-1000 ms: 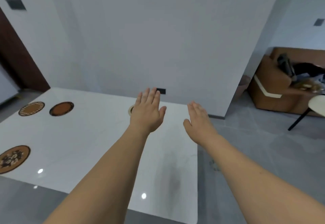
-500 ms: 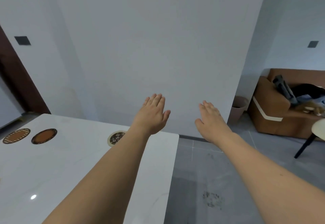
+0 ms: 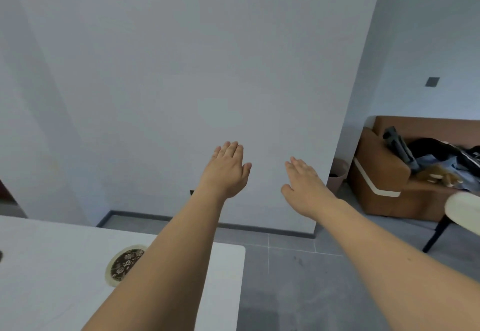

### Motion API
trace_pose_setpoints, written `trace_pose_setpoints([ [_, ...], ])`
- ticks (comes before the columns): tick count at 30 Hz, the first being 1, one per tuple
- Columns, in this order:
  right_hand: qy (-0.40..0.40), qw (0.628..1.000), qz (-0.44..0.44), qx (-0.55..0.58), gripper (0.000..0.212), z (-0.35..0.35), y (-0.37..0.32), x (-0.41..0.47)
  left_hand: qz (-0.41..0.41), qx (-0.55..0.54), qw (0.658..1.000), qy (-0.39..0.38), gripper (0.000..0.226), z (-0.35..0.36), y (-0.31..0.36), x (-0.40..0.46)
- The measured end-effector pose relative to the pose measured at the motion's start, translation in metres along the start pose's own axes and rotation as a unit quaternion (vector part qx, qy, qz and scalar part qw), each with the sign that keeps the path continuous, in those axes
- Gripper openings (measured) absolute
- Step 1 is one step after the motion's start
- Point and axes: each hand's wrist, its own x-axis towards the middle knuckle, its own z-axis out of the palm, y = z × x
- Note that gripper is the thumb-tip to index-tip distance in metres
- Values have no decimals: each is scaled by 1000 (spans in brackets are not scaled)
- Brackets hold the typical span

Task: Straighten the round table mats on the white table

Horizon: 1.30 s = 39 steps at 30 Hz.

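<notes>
The white table (image 3: 52, 265) fills the lower left, with its far right corner near the frame's middle. One round mat (image 3: 122, 265), cream-rimmed with a dark flowered centre, lies near that corner, partly hidden by my left forearm. My left hand (image 3: 227, 172) is stretched out flat in the air in front of the wall, fingers straight, holding nothing. My right hand (image 3: 302, 185) is held out beside it, also flat and empty. Both hands are well above and beyond the table. A dark sliver at the left edge may be another mat.
A white wall (image 3: 207, 70) stands straight ahead. Grey tiled floor (image 3: 298, 278) lies to the right of the table. A brown sofa (image 3: 389, 187) with clothes piled on it, a pink bin (image 3: 337, 174) and a pale round stool (image 3: 465, 213) are at the right.
The view has tilted up and swung right, so the table has slid down and left and the brown mats on the left have left the frame. Both hands stay outstretched and empty.
</notes>
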Motion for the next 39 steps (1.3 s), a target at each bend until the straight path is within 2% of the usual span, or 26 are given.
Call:
trace_pose_setpoints([
  [15,5,1000,10,17,66,-29,167,207,-4,38,999,-12,61,57,41,225],
  [23,-28,999,-23,27,66,-10,198,343,-63,34,997,-22,61,91,-2,346],
  [29,-40,999,-18,11,65,-1,193,447,-47,32,998,-13,60,112,-53,432],
  [34,-47,996,-80,15,65,11,153,531,-113,36,993,-7,59,124,-118,474],
  [39,-92,985,-146,6,67,47,112,605,-181,46,982,-23,60,145,-185,489],
])
